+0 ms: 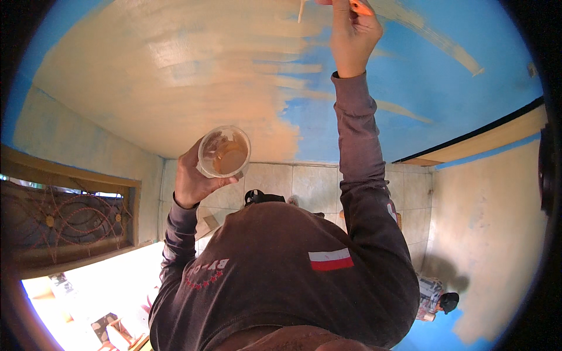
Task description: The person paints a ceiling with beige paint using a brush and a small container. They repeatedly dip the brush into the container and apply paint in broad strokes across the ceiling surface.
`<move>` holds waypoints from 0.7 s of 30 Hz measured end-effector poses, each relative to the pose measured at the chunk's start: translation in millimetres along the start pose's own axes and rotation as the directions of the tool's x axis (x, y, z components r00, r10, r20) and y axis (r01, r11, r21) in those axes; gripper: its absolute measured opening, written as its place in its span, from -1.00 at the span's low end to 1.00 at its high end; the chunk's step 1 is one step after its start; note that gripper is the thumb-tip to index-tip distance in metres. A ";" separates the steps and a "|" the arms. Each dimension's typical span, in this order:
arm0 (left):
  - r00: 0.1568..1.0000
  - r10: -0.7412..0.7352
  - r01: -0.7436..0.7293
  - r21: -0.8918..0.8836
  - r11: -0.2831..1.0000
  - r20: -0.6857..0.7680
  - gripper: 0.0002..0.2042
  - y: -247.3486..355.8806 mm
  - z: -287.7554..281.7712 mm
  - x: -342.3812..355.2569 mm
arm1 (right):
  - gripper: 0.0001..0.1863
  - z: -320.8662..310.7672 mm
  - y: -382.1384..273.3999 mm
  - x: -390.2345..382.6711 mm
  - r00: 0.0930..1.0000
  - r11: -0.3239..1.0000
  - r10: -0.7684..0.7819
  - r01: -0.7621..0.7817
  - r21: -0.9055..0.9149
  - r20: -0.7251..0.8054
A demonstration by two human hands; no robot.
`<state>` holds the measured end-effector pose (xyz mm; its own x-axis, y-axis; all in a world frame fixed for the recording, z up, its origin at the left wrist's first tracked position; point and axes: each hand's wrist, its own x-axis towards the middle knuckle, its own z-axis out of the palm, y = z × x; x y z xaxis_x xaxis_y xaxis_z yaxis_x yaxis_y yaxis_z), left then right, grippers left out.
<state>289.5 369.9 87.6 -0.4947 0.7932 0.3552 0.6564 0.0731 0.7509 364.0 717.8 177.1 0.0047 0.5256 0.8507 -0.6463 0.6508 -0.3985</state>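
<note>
My left hand (193, 182) is wrapped round a clear plastic cup (241, 138), tilted so its mouth shows, with tan paint (230, 158) at the bottom. Raised high against the wall, my right hand (356, 44) is closed on an orange-handled paintbrush (362, 7); its bristles lie beyond the upper edge of the picture. The wall (175, 76) in front is covered in tan paint on the left. Bright blue shows on the right, crossed by loose tan streaks (448, 47).
Pale floor tiles (316, 184) run along the wall's foot. To the left is a wooden-framed window (132, 216) with a curled metal grille (64, 219), above a brightly lit opening. Another person (436, 298) in a dark cap is at the lower right, near a partly tan wall (492, 216).
</note>
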 end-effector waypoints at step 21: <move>0.997 0.021 -0.012 -0.115 0.993 0.073 -0.09 -7.8 -0.2 3.4 | -0.77 -173.6 -50.9 18.9 0.904 0.968 0.123 -0.201 -0.153 -0.411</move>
<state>282.6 371.9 83.0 -0.4384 0.8364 0.3291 0.5924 -0.0064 0.8056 529.5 789.7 154.0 0.2383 0.7797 0.5790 -0.5095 0.6079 -0.6090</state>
